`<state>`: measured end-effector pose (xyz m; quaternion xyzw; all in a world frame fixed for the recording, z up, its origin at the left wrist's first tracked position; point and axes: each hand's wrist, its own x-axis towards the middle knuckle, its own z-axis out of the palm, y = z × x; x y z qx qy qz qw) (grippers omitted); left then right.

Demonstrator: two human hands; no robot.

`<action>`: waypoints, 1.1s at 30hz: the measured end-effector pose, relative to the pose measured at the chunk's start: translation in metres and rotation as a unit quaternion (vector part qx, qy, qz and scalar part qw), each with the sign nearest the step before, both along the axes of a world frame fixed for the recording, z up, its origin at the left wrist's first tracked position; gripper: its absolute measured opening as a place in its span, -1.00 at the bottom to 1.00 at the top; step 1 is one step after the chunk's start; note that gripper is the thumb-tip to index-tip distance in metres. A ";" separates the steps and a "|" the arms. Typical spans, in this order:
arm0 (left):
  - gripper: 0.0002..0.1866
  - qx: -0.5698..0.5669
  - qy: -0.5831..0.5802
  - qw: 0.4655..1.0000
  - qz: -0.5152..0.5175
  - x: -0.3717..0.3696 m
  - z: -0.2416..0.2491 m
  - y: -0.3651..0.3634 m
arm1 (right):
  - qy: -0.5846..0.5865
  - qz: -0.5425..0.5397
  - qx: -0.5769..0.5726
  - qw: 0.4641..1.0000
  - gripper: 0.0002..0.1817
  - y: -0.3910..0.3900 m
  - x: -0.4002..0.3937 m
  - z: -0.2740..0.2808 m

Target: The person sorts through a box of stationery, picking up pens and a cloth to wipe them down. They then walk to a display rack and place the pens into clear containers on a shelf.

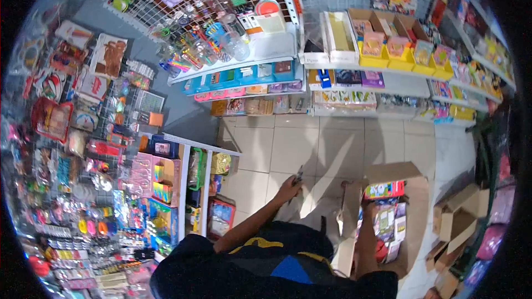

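My left hand (288, 189) is closed round a slim dark tool (300, 174), held out over the tiled floor; its exact kind is too small to make out. My right arm reaches down into an open cardboard box (394, 173). There my right hand (368, 206) is closed on a small colourful packet (384, 190) with red, white and green print, near the box's far wall. Beneath it, several printed packs (390, 224) fill the box, with a red item (380, 250) at the near side. My fingers on the packet are partly hidden.
Shelves with pens in clear cups (235, 47) and yellow bins (407, 66) stand ahead. A white-edged shelf (183, 188) and a wall of hanging goods (83, 160) lie left. More cardboard boxes (460, 218) sit right of the open one, on the tiled floor (293, 138).
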<state>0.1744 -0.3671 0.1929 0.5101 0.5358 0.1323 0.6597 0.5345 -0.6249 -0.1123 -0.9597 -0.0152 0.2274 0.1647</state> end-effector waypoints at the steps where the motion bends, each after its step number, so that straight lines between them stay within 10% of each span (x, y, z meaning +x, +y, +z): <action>1: -0.70 0.009 0.011 1.000 0.006 -0.006 0.000 0.007 | -0.010 -0.007 -0.003 1.000 -0.30 -0.004 0.000 -0.001; 8: -0.72 0.005 0.071 0.997 0.036 -0.059 0.015 0.023 | -0.031 -0.062 0.038 0.997 -0.30 -0.008 0.015 -0.065; 12: -0.69 0.014 0.062 0.997 0.045 -0.076 0.002 0.020 | 0.273 -0.149 0.496 0.811 -0.46 -0.016 0.019 -0.069; 19: -0.68 0.013 0.028 0.998 0.047 -0.085 -0.021 0.034 | 0.383 -0.170 0.474 0.774 -0.84 -0.015 0.012 0.067; 22: -0.69 0.024 0.015 0.998 0.051 -0.081 -0.029 0.046 | 0.198 -0.296 0.446 0.821 -0.76 -0.025 0.004 0.079; 25: -0.70 0.049 -0.039 0.996 0.060 -0.076 -0.023 0.061 | -0.013 -0.042 0.452 0.891 -0.64 -0.049 0.020 0.100; 28: -0.70 0.013 -0.091 0.993 0.077 -0.076 -0.006 0.073 | -0.173 -0.142 0.536 0.814 -0.59 -0.006 0.018 0.157; 29: -0.71 -0.003 -0.078 0.994 0.073 -0.077 0.006 0.077 | -0.235 0.003 0.416 0.878 -0.58 0.013 0.003 0.219; 33: -0.73 -0.006 -0.119 0.992 0.046 -0.084 0.066 0.094 | -0.129 -0.015 0.605 0.785 -0.64 0.148 -0.046 0.313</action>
